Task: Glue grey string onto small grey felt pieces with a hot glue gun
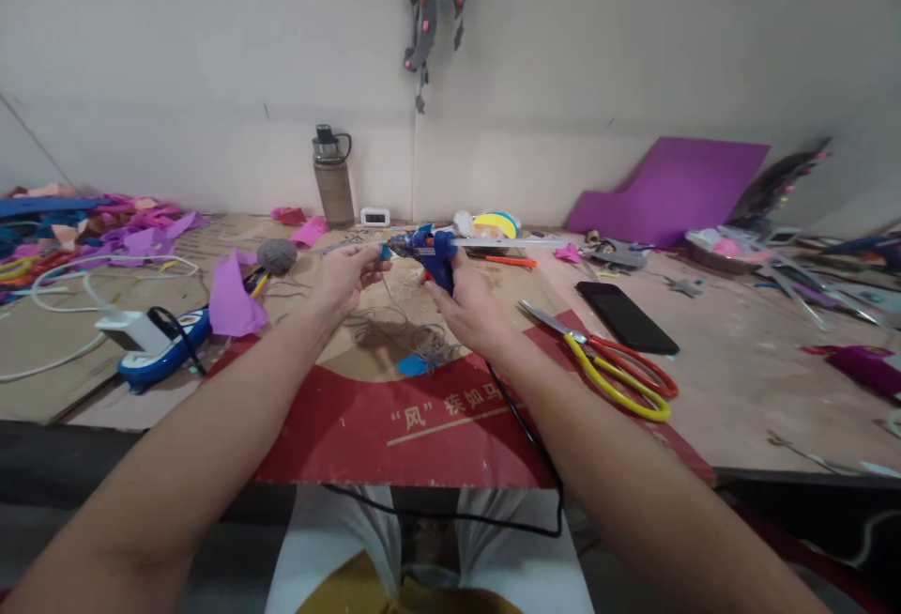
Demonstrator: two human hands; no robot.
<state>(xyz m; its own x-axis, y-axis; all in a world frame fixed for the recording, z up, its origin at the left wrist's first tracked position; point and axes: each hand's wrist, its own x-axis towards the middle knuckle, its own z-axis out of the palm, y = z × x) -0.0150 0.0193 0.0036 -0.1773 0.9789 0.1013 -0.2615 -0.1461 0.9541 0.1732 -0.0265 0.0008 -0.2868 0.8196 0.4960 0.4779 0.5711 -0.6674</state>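
Observation:
My right hand is wrapped round the grip of a blue glue gun, held above the table with its nozzle pointing left. A black cord runs from it down over the table edge. My left hand pinches a small blue piece right at the nozzle tip; thin grey string hangs below it. A blue felt circle lies on the red and tan cardboard mat under my hands.
Yellow and red scissors and a black phone lie right of the mat. A water bottle, a grey yarn ball, purple felt scraps, a white charger and a purple sheet stand around.

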